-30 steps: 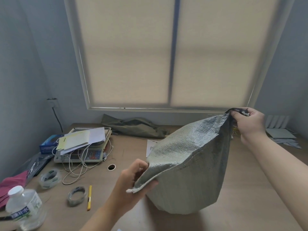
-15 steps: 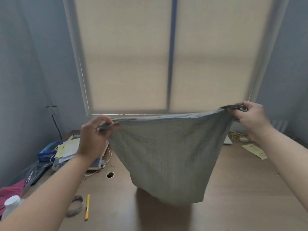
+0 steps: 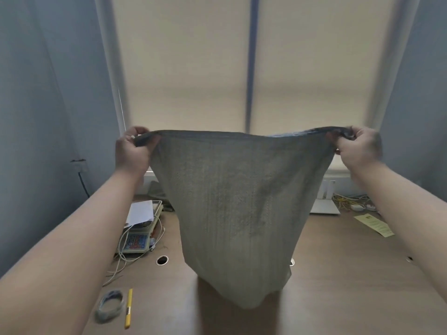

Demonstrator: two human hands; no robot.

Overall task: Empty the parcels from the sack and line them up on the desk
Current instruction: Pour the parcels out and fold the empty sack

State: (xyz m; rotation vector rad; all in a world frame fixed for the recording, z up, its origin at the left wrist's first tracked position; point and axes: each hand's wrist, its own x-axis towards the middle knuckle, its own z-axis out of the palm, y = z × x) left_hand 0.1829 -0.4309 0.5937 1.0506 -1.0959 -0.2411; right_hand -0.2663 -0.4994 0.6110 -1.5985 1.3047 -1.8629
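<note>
The sack (image 3: 232, 213) hangs in front of the far middle of the worktop (image 3: 338, 286), hiding whatever lies behind it, and its own inside cannot be seen. The right hand (image 3: 358, 151) is smeared by motion blur, so its fingers cannot be told apart. Both forearms are cut off by the picture's near edges, and the left one covers the near-left worktop.

sack (image 3: 238, 213) held up, both hands, desk (image 3: 338, 274)

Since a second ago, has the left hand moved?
Yes. The left hand went up and outward, from low over the desk to the level of the window blind's lower edge, gripping the sack.
</note>
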